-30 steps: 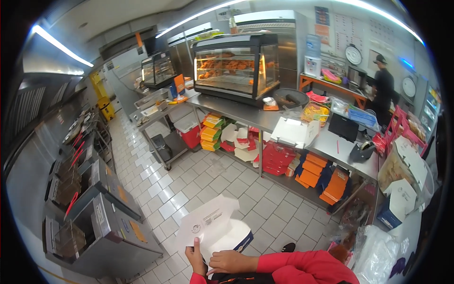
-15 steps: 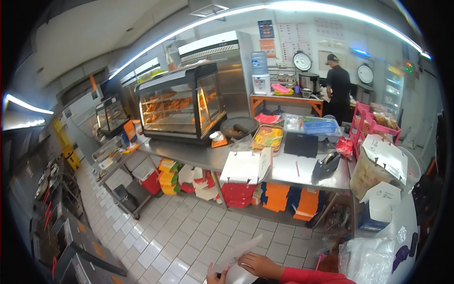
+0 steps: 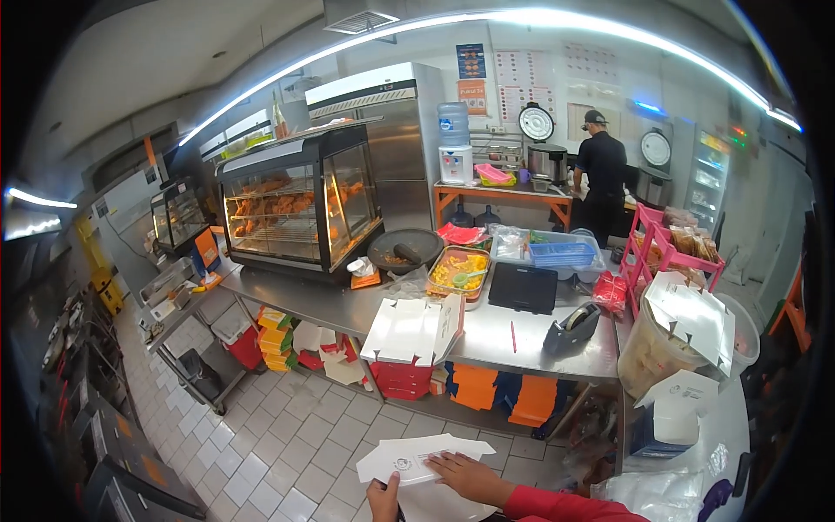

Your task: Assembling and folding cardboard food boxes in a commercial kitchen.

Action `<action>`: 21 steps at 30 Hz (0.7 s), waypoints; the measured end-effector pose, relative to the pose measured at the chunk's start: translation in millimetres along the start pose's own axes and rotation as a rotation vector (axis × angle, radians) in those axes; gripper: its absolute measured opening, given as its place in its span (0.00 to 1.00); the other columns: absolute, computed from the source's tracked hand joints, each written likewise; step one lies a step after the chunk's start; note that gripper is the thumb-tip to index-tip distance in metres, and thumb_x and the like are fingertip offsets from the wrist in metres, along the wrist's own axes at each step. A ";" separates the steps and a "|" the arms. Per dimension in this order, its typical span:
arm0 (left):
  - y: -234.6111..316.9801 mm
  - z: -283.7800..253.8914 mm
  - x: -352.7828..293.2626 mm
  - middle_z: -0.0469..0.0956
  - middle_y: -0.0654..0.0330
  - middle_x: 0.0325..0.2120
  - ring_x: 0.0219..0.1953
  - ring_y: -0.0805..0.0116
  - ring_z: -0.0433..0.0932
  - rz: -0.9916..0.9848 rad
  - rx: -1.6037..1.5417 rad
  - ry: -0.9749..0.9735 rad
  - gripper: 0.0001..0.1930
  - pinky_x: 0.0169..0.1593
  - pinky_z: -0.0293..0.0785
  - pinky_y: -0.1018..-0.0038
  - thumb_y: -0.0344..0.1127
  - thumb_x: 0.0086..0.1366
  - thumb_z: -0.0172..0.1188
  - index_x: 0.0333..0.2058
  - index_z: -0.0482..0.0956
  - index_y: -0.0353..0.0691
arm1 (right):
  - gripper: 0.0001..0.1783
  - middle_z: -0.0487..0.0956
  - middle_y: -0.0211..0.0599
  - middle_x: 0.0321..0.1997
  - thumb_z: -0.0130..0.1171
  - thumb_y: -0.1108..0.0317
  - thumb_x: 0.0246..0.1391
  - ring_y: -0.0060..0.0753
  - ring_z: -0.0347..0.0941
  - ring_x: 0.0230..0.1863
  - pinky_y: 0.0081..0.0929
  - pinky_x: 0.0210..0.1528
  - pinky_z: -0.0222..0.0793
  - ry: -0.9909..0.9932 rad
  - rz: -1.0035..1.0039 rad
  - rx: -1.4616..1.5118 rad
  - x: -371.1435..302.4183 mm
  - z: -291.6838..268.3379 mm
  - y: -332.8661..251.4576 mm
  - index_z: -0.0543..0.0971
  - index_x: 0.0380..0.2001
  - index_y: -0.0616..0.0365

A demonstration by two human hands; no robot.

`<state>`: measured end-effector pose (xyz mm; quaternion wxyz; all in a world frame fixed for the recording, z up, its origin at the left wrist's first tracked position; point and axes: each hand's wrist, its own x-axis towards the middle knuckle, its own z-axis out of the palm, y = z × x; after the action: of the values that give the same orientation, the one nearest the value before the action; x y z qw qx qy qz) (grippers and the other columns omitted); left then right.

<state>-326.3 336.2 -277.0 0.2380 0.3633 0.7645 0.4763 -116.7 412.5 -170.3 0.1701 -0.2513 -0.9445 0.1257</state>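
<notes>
Head view: clamps the white carton (image 3: 407, 453) between thumb and fingers of the left hand (image 3: 383, 499); lays the right hand (image 3: 470, 478) flat on top with fingers slightly apart.

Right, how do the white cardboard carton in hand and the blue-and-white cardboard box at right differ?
The left hand and right hand touch the white cardboard carton; the blue-and-white cardboard box stands untouched. The carton looks almost wholly white; the box shows a dark blue side. Both have a printed white flap.
</notes>
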 end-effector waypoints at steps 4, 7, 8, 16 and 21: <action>-2.4 -17.9 -4.7 0.75 0.51 0.40 0.43 0.65 0.71 -0.122 -0.347 -0.143 0.20 0.49 0.67 0.69 0.45 0.64 0.57 0.41 0.75 0.29 | 0.24 0.72 0.43 0.58 0.44 0.70 0.58 0.49 0.70 0.57 0.37 0.59 0.65 -0.017 -0.087 0.053 6.2 11.9 0.0 0.65 0.59 0.57; 86.0 -58.1 -31.5 0.74 0.50 0.42 0.45 0.64 0.71 -0.178 -0.436 -0.117 0.24 0.51 0.66 0.71 0.51 0.70 0.47 0.45 0.69 0.29 | 0.22 0.77 0.41 0.51 0.44 0.74 0.55 0.46 0.77 0.47 0.35 0.47 0.74 -0.143 -0.010 0.032 13.3 3.4 -8.9 0.69 0.55 0.56; 62.7 -68.1 -28.2 0.69 0.47 0.49 0.53 0.63 0.66 -0.258 -0.371 -0.252 0.30 0.55 0.62 0.72 0.56 0.70 0.42 0.53 0.61 0.30 | 0.19 0.80 0.39 0.43 0.45 0.73 0.54 0.43 0.79 0.38 0.36 0.36 0.76 -0.096 -0.022 0.094 17.5 0.4 -16.5 0.72 0.50 0.55; 62.1 -141.9 -73.2 0.73 0.41 0.44 0.48 0.49 0.74 0.005 -0.159 0.094 0.26 0.51 0.67 0.65 0.51 0.72 0.40 0.54 0.60 0.30 | 0.18 0.80 0.39 0.42 0.48 0.73 0.52 0.41 0.79 0.39 0.34 0.36 0.76 -0.105 -0.146 0.087 54.7 7.6 -95.9 0.74 0.48 0.57; 56.1 -204.7 -98.5 0.74 0.41 0.42 0.45 0.49 0.75 0.110 -0.095 0.204 0.24 0.48 0.69 0.65 0.45 0.70 0.46 0.54 0.61 0.30 | 0.20 0.78 0.44 0.47 0.47 0.73 0.53 0.42 0.78 0.43 0.34 0.39 0.76 0.318 -0.477 0.079 93.5 29.1 -165.6 0.71 0.51 0.61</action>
<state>-391.9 161.2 -136.0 0.1494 0.3430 0.7403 0.5586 -275.6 317.0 -119.2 0.3503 -0.0319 -0.9329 0.0778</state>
